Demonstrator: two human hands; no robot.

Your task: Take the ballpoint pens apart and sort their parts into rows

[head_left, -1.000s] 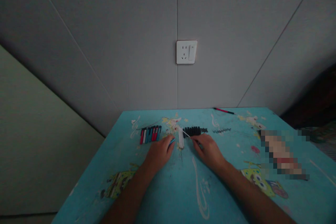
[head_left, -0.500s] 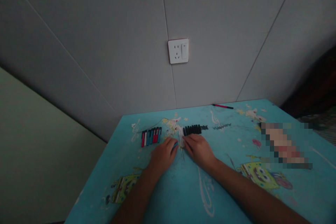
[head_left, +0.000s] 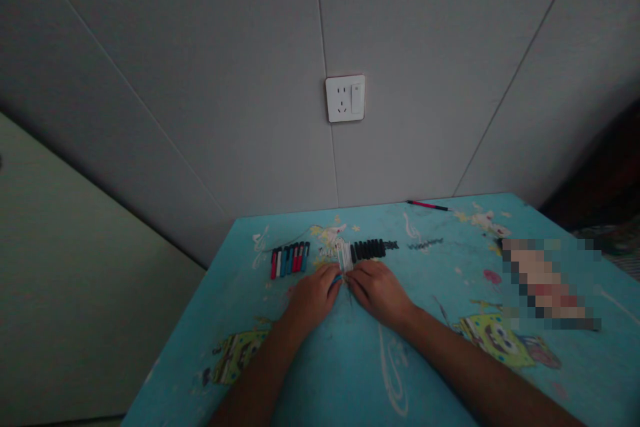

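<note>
My left hand [head_left: 313, 293] is closed on a thin blue pen barrel [head_left: 337, 278], only a short piece of which shows past the fingers. Fingertips pinched, my right hand [head_left: 379, 292] meets the end of that barrel; whatever is in this pinch is too small to make out. Just beyond both hands lie several thin white sticks, like pen refills [head_left: 344, 253], side by side. To their right is a row of short black tubes, like pen caps [head_left: 369, 250]. Left of my hands, several red, white and blue pen barrels [head_left: 290, 260] with dark ends lie in a row.
The blue tablecloth [head_left: 340, 373] has printed cartoon figures. A red and black pen [head_left: 427, 205] lies near the wall at the back. A blurred-out flat object [head_left: 547, 283] lies at the right. A white socket [head_left: 345, 99] is on the wall.
My right hand has drawn back slightly from the white sticks, and its fingertips now meet the blue barrel in my left hand. The view has shifted a little.
</note>
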